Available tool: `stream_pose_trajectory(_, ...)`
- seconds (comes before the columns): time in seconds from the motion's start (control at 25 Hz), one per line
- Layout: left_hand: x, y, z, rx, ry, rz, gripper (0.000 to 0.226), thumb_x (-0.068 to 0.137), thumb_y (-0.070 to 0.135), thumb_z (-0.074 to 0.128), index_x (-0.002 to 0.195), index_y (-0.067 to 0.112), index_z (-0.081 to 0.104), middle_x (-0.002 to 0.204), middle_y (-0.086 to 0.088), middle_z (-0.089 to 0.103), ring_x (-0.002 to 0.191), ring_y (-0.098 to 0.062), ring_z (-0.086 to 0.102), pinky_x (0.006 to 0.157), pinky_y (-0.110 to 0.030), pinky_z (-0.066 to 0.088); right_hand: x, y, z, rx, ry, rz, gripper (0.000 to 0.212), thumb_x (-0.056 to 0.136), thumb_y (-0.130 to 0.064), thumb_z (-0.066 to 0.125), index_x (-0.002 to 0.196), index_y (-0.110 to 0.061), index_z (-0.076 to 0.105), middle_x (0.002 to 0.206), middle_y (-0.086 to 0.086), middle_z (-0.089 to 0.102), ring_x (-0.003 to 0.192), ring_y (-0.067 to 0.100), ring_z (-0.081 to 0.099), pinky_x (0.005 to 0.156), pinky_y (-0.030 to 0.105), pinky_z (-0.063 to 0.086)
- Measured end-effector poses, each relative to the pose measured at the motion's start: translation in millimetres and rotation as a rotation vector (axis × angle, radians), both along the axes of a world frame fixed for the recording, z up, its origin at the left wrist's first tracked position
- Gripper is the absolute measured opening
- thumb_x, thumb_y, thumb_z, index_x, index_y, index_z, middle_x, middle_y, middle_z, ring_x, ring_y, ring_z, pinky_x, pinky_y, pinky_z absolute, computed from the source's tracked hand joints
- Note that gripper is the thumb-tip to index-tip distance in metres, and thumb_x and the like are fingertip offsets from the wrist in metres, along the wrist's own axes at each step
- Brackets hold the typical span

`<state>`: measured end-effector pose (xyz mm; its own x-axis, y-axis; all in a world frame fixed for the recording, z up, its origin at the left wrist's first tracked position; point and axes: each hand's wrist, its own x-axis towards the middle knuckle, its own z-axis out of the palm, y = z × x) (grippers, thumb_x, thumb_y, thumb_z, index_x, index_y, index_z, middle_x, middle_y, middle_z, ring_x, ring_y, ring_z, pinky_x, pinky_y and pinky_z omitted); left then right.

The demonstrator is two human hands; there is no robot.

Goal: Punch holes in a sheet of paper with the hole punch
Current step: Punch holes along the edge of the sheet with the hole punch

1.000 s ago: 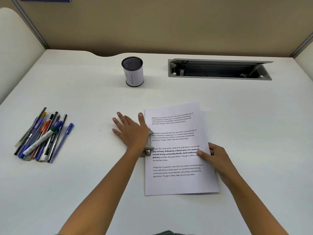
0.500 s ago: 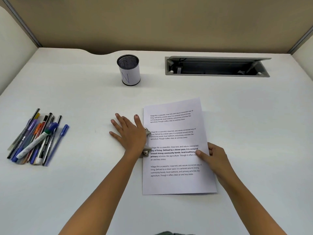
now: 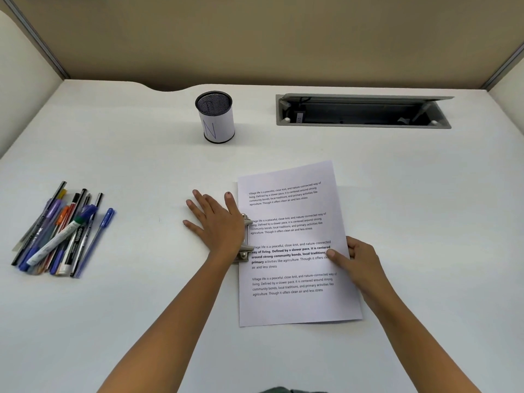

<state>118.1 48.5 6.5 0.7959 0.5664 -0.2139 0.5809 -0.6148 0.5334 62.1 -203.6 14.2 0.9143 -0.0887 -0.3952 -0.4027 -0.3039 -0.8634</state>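
A printed sheet of paper [image 3: 295, 304] lies on the white desk, slightly rotated, with its left edge inside a small metal hole punch [image 3: 246, 241]. My left hand [image 3: 218, 225] lies flat on top of the punch, palm down, fingers spread toward the far left; most of the punch is hidden under it. My right hand [image 3: 358, 262] pinches the sheet's right edge at mid-height, thumb on top of the text.
A heap of pens and markers [image 3: 61, 234] lies at the left of the desk. A mesh pen cup [image 3: 215, 117] with a paper label stands at the back centre. An open cable tray [image 3: 363, 112] is set into the desk at the back right.
Both hands keep their places on the punch and the sheet. Only the camera view has shifted slightly.
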Motion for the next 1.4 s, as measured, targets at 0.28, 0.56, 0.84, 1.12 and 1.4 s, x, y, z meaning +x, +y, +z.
stream_pose_trajectory(0.28,-0.5,-1.3,0.7,0.010,-0.052,0.052,0.060,0.102,0.040,0.020,0.150,0.006,0.015,0.159,-0.015,-0.013,0.147,-0.026,-0.016,0.117,-0.051,-0.008,0.7,-2.1,1.0,-0.029,0.016,0.032,0.020,0.085,-0.014,0.070,0.106,-0.013,0.070,0.097,0.007,0.076,0.092,0.029,0.071,0.089,0.052,0.054)
stream_pose_trajectory(0.56,-0.8,2.5,-7.1,0.106,-0.019,0.026,0.058,0.102,0.038,0.018,0.152,0.010,0.006,0.159,-0.013,-0.015,0.147,-0.023,-0.015,0.117,-0.051,-0.011,0.6,-2.0,0.5,-0.015,0.035,0.027,0.018,0.085,-0.017,0.071,0.102,-0.018,0.071,0.094,0.004,0.077,0.091,0.028,0.072,0.089,0.053,0.055)
stream_pose_trajectory(0.84,1.5,5.4,-20.5,0.217,-0.007,0.010,0.058,0.101,0.035,0.018,0.152,0.013,0.002,0.160,-0.010,-0.015,0.147,-0.021,-0.014,0.117,-0.053,-0.009,1.6,-4.1,-2.5,-0.011,0.057,0.027,0.019,0.084,-0.019,0.072,0.102,-0.024,0.070,0.093,-0.001,0.077,0.087,0.022,0.074,0.086,0.050,0.057)
stream_pose_trajectory(1.12,1.8,8.8,-28.7,0.306,-0.032,-0.010,0.057,0.100,0.031,0.021,0.152,0.013,0.005,0.161,-0.008,-0.011,0.148,-0.022,-0.012,0.116,-0.056,-0.008,2.3,-4.4,-2.4,-0.008,0.074,0.020,0.022,0.085,-0.019,0.072,0.106,-0.022,0.070,0.097,0.000,0.077,0.089,0.022,0.073,0.088,0.049,0.056)
stream_pose_trajectory(1.4,1.1,8.3,-24.0,0.284,-0.005,-0.023,0.059,0.100,0.032,0.021,0.152,0.012,0.002,0.160,-0.008,-0.012,0.147,-0.021,-0.012,0.116,-0.057,-0.009,1.6,-3.3,2.8,-0.007,0.073,0.035,0.021,0.086,-0.018,0.070,0.107,-0.020,0.070,0.099,0.001,0.076,0.092,0.023,0.072,0.090,0.050,0.055)
